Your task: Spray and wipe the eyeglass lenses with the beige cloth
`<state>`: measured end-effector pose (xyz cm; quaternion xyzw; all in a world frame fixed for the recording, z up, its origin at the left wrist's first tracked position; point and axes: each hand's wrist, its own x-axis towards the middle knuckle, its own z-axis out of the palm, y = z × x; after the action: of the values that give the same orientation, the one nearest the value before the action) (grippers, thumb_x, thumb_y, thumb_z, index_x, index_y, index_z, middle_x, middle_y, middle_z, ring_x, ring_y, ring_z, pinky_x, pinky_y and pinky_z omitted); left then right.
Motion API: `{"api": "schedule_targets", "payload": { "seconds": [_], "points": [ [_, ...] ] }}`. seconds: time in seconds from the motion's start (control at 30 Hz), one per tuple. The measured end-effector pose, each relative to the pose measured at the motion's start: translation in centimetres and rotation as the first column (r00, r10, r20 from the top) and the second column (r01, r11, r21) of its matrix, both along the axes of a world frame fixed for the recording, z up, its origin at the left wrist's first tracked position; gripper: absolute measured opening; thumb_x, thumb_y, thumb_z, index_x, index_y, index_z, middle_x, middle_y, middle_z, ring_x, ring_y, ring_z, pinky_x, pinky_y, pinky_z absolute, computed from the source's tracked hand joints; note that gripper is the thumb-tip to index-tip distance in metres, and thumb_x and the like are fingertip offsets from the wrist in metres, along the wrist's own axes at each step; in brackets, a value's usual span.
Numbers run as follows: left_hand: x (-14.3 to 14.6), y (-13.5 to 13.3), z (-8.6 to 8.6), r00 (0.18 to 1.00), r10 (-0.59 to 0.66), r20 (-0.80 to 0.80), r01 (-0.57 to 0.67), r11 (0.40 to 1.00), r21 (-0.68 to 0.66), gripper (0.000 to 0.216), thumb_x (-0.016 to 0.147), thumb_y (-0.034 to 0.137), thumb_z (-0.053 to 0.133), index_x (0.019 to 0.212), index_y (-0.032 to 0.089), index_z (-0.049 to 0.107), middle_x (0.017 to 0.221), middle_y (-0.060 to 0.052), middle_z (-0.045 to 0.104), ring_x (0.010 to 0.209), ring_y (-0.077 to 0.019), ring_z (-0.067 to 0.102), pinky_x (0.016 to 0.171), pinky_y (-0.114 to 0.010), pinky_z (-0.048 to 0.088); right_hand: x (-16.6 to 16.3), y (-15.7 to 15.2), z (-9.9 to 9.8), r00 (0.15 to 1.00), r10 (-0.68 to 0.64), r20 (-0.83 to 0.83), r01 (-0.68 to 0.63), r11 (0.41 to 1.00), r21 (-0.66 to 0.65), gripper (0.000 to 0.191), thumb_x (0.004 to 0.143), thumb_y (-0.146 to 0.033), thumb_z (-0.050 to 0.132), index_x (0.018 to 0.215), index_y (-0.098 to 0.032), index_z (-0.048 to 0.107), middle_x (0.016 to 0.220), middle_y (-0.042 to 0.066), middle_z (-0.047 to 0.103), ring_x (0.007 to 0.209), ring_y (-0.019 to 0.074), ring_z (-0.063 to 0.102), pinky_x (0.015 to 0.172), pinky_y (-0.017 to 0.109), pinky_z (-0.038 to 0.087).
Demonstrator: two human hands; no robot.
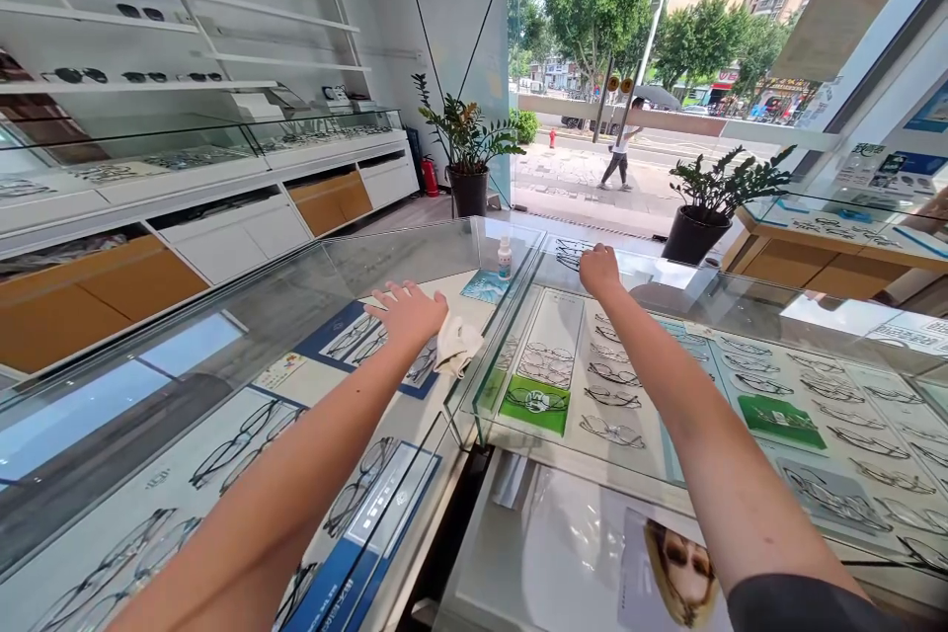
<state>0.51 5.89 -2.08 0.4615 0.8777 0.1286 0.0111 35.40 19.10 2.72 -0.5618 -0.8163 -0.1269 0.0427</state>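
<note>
Currently, both arms stretch forward over glass benches that meet at an angle. The left hand [411,311] is spread, palm down, its fingers fanned above the left bench [400,262]. A white cloth [459,346] lies crumpled just beside its wrist, near the inner edge; whether the two touch is hard to tell. Beneath the hand, under the glass, a blue tray [315,341] holds several frames.

The right hand [598,269] is at the far end of the right bench [592,469], its fingers curled in and partly hidden by the back of the hand. Dark glasses [569,253] are right at its left side, by that far end; I cannot tell whether the fingers pinch them.

Near the seam, at the far end of the left bench, a small white bottle [505,259] stands upright beside a blue leaflet [485,286]. More frames fill the right bench in rows, one pair on a green card [518,418]. A dark sleeve [800,602] covers the upper right arm.

Beyond, a potted plant [468,143] stands near a red extinguisher [430,176]. Outside, a person [618,153] walks under a dark umbrella [658,97].
</note>
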Motion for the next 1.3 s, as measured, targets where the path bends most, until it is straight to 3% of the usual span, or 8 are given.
{"api": "schedule_targets", "payload": {
  "seconds": [0.2,0.33,0.47,0.57,0.67,0.87,0.97,1.3],
  "points": [
    [0.1,0.1,0.1,1.000,0.005,0.017,-0.005,1.000,-0.004,0.094,0.100,0.058,0.031,0.170,-0.004,0.032,0.179,-0.033,0.020,0.164,-0.0603,0.013,0.128,-0.077,0.012,1.6,-8.1,3.1,0.994,0.081,-0.069,-0.076,0.994,0.079,0.044,0.103,-0.012,0.041,0.115,-0.012,0.083,0.128,0.019,0.079,0.132,0.0366,0.055,0.114,0.052,0.038],
    [0.1,0.1,0.2,0.999,0.000,0.033,0.001,0.999,-0.038,0.095,0.100,0.058,0.031,0.171,-0.005,0.029,0.180,-0.033,0.017,0.165,-0.0594,0.011,0.129,-0.076,0.011,3.7,-19.2,6.2,0.880,0.353,-0.318,-0.343,0.935,0.088,0.039,0.108,-0.024,0.046,0.120,-0.020,0.083,0.130,0.011,0.081,0.128,0.0342,0.060,0.110,0.056,0.047],
    [0.3,0.3,0.2,0.999,0.011,0.036,-0.009,0.999,-0.047,0.094,0.101,0.058,0.030,0.172,-0.004,0.027,0.180,-0.031,0.016,0.165,-0.0588,0.011,0.130,-0.075,0.010,4.7,-31.8,7.7,0.701,0.458,-0.546,-0.611,0.781,-0.129,0.035,0.110,-0.027,0.050,0.121,-0.024,0.082,0.125,0.009,0.082,0.124,0.0276,0.068,0.111,0.052,0.054],
    [0.3,0.5,0.1,0.999,0.018,0.039,-0.016,0.999,-0.047,0.094,0.100,0.057,0.032,0.172,-0.004,0.028,0.180,-0.031,0.016,0.165,-0.0582,0.011,0.130,-0.075,0.011,4.4,-38.7,4.6,0.630,0.375,-0.680,-0.691,0.669,-0.272,0.030,0.108,-0.023,0.055,0.119,-0.024,0.082,0.121,0.009,0.083,0.114,0.0225,0.074,0.104,0.040,0.061],
    [0.3,0.6,-0.1,0.999,0.023,0.038,-0.022,0.999,-0.032,0.094,0.100,0.057,0.033,0.172,-0.003,0.029,0.180,-0.031,0.018,0.165,-0.0576,0.012,0.130,-0.075,0.011,4.1,-41.3,-2.3,0.611,0.385,-0.692,-0.678,0.705,-0.207,0.031,0.107,-0.020,0.053,0.122,-0.020,0.080,0.120,0.011,0.083,0.115,0.0238,0.074,0.104,0.039,0.061],
    [0.2,0.7,-0.3,0.999,0.018,0.029,-0.018,1.000,-0.012,0.092,0.102,0.056,0.031,0.172,-0.002,0.030,0.180,-0.031,0.019,0.165,-0.0579,0.013,0.130,-0.075,0.010,4.1,-33.7,-13.5,0.809,0.388,-0.442,-0.443,0.896,-0.022,0.032,0.107,-0.020,0.053,0.124,-0.017,0.080,0.130,0.010,0.081,0.126,0.0295,0.068,0.111,0.049,0.057],
    [0.2,0.7,-0.2,0.999,0.022,0.028,-0.021,0.999,-0.029,0.091,0.102,0.056,0.030,0.172,-0.002,0.029,0.180,-0.031,0.019,0.165,-0.0583,0.012,0.130,-0.075,0.010,3.7,-26.4,-14.3,0.930,0.250,-0.271,-0.277,0.959,-0.065,0.034,0.107,-0.021,0.052,0.127,-0.017,0.079,0.136,0.009,0.079,0.134,0.0308,0.062,0.113,0.047,0.052],
    [0.1,0.4,-0.1,1.000,0.010,0.014,-0.010,0.999,-0.033,0.092,0.102,0.057,0.031,0.172,-0.002,0.031,0.180,-0.031,0.019,0.165,-0.0580,0.013,0.129,-0.076,0.013,1.0,-7.2,-16.1,0.997,0.068,-0.044,-0.073,0.992,-0.106,0.033,0.097,-0.006,0.051,0.105,-0.009,0.083,0.114,0.023,0.078,0.119,0.0347,0.058,0.100,0.045,0.042]
  ]
}}
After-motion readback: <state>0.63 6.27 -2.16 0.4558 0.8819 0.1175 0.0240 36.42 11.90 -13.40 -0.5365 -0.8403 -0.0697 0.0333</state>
